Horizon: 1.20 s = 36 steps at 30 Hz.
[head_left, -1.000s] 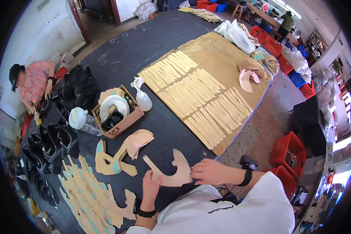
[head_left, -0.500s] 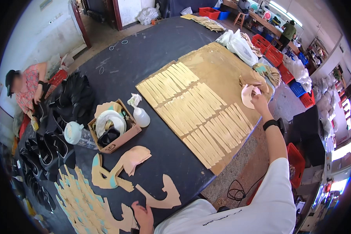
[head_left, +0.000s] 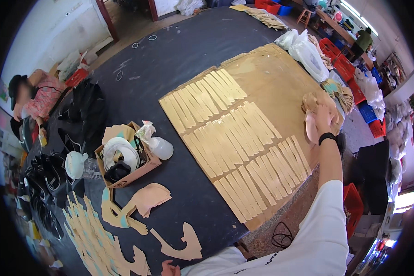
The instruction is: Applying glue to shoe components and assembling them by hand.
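At the right edge of the brown board (head_left: pixel 267 66), my right hand (head_left: pixel 325 117) closes over a small pile of tan cut pieces (head_left: pixel 313 98). A pale pink curved piece (head_left: pixel 311 128) hangs by its fingers, partly hidden by the hand. Rows of narrow cream strips (head_left: pixel 237 133) cover much of the board. My left hand (head_left: pixel 170 268) shows only in part at the lower edge, its fingers curled, nearest to a lone curved tan piece (head_left: pixel 181 246). To its left lie overlapping tan pieces with teal marks (head_left: pixel 94 234) and a small stack of curved pieces (head_left: pixel 154 198).
A carton of tools and tape (head_left: pixel 135 172), a white spray bottle (head_left: pixel 161 148) and a lidded clear jar (head_left: pixel 78 166) stand on the dark table (head_left: pixel 179 50). Black shoe-like items (head_left: pixel 55 177) crowd the left, near another person (head_left: pixel 43 96). White plastic bags (head_left: pixel 308 55) lie beyond the board.
My right hand has lowered onto the pile at the board's edge, bringing the pink piece with it. My left hand has drawn back toward the lower edge. The whole view has shifted.
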Tool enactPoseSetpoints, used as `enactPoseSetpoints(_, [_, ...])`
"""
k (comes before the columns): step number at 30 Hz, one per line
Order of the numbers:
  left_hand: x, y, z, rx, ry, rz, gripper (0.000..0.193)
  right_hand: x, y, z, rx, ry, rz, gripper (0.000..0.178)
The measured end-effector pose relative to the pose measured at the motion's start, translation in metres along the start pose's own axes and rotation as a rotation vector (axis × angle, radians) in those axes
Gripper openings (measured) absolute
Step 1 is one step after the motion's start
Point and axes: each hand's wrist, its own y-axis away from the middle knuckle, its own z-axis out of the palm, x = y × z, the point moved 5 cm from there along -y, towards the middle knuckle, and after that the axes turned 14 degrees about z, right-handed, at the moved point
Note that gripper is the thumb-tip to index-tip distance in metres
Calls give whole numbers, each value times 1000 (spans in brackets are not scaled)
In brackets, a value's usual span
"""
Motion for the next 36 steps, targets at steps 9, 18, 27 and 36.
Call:
enactPoseSetpoints(9, [28,-28,-7,-7,114,12,30,0,7,-74,395,-440,45,21])
enactPoseSetpoints(18, [161,-89,-16,1,705,538,29,-85,227,-236,-23,-1174,-431,26])
enactPoseSetpoints(27, [150,-162,-2,77,1324,346,48,-189,460,-219,-760,-1302,-609,21])
enactPoseSetpoints(36, [91,-215,17,199,1297,208,39,-240,469,-163,30,-1032,-775,34])
